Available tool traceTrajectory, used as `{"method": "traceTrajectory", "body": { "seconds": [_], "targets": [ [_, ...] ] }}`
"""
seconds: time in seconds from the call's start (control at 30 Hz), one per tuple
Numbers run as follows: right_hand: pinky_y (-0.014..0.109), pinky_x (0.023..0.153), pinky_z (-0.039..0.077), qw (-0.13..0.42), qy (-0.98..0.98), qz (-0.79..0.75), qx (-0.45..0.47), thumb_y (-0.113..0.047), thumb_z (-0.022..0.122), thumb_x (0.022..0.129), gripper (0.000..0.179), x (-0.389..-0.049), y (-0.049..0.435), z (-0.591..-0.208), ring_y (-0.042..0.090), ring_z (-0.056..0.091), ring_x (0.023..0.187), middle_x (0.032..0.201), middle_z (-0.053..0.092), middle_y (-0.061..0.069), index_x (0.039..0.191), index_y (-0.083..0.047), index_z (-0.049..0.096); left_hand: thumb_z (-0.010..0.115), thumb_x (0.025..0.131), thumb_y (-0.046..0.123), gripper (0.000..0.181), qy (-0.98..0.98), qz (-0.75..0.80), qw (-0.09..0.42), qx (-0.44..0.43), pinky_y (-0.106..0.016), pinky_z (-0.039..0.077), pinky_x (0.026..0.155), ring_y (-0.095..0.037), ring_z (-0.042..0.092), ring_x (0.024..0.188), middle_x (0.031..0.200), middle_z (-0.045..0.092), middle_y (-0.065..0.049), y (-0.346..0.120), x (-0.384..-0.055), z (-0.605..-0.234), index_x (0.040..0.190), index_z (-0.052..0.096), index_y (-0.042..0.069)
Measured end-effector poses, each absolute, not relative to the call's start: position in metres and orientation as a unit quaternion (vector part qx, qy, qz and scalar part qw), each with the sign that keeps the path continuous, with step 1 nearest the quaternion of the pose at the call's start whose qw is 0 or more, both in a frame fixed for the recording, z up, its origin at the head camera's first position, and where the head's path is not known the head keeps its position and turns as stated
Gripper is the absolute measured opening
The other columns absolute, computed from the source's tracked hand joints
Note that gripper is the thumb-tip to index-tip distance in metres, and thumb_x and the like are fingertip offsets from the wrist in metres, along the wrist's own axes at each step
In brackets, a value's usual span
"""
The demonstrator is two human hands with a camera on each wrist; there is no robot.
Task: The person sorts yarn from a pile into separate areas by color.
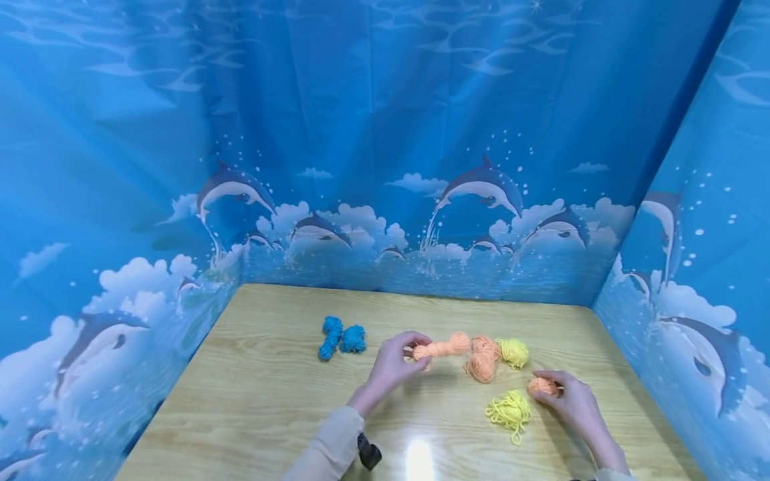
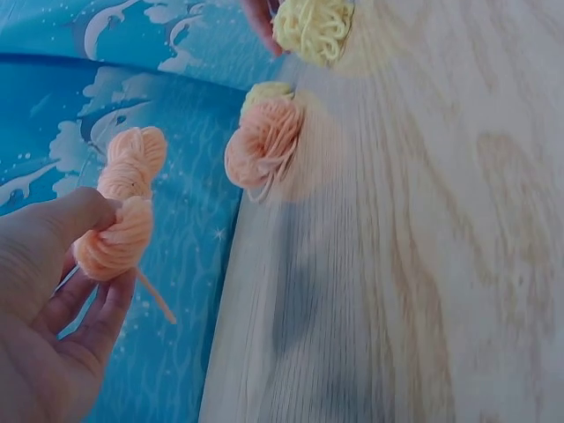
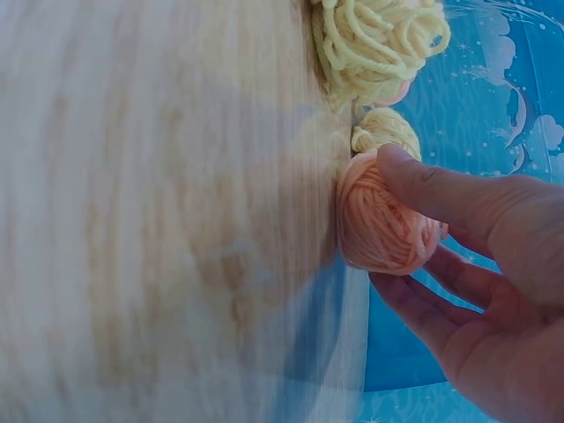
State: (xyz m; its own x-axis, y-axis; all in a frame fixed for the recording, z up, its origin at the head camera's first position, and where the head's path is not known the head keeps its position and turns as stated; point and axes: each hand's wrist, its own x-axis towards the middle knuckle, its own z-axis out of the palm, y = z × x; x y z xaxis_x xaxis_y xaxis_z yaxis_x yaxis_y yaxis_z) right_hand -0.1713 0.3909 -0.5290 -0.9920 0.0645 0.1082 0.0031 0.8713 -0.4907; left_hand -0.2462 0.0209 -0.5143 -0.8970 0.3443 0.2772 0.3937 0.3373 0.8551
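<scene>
My left hand [image 1: 396, 364] pinches one end of a twisted peach yarn skein [image 1: 442, 348], held above the table; a loose strand dangles from it in the left wrist view. My right hand [image 1: 570, 401] grips a small peach yarn ball [image 3: 385, 216] between thumb and fingers, at the tabletop on the right. Between the hands lies another peach yarn bundle [image 1: 482, 361], touching a yellow yarn ball [image 1: 514, 353]. Nearer the front, a loose yellow yarn bundle [image 1: 509, 411] with looped strands lies just left of my right hand.
Two blue yarn bundles, a long skein [image 1: 330, 337] and a rounder clump [image 1: 353, 339], lie left of my left hand. The wooden table [image 1: 252, 387] meets a blue dolphin-print curtain [image 1: 385, 167] at its back and sides.
</scene>
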Motion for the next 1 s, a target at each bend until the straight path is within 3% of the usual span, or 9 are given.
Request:
{"method": "traceTrajectory", "body": {
  "seconds": [0.2,0.47,0.6,1.0],
  "targets": [
    [0.048,0.075,0.054,0.073,-0.965,0.251,-0.009,-0.028,0.085,0.082,0.045,-0.170,0.391,-0.529,0.040,0.067,0.099,0.117,0.068,0.026,0.118,-0.004,0.073,0.080,0.088,0.013,0.028,-0.822,-0.528,0.037,-0.210,-0.031,0.060,0.083,-0.015,0.065,0.099,0.110,0.071,0.002,0.011,-0.252,-0.516,0.115,0.073,0.017],
    [0.053,0.081,0.057,0.079,-0.960,0.269,-0.004,-0.023,0.085,0.082,0.045,-0.165,0.389,-0.526,0.041,0.067,0.101,0.120,0.066,0.028,0.120,-0.003,0.072,0.080,0.088,0.011,0.027,-0.829,-0.531,0.036,-0.171,-0.029,0.060,0.081,-0.020,0.066,0.101,0.110,0.071,-0.001,0.003,-0.262,-0.522,0.114,0.073,0.015],
    [0.049,0.081,0.059,0.077,-0.956,0.284,-0.004,-0.020,0.085,0.083,0.044,-0.163,0.389,-0.525,0.040,0.068,0.101,0.122,0.065,0.029,0.121,-0.002,0.071,0.080,0.087,0.009,0.027,-0.830,-0.533,0.036,-0.157,-0.030,0.060,0.081,-0.021,0.066,0.100,0.110,0.071,-0.003,0.001,-0.268,-0.528,0.113,0.073,0.014],
    [0.037,0.077,0.061,0.095,-0.953,0.287,0.020,-0.012,0.087,0.079,0.042,-0.159,0.394,-0.527,0.033,0.072,0.093,0.115,0.069,0.022,0.117,-0.003,0.073,0.080,0.085,0.007,0.024,-0.869,-0.478,0.043,-0.125,-0.024,0.051,0.063,-0.012,0.059,0.077,0.096,0.070,-0.004,0.002,-0.274,-0.537,0.108,0.073,0.008]
  ]
}}
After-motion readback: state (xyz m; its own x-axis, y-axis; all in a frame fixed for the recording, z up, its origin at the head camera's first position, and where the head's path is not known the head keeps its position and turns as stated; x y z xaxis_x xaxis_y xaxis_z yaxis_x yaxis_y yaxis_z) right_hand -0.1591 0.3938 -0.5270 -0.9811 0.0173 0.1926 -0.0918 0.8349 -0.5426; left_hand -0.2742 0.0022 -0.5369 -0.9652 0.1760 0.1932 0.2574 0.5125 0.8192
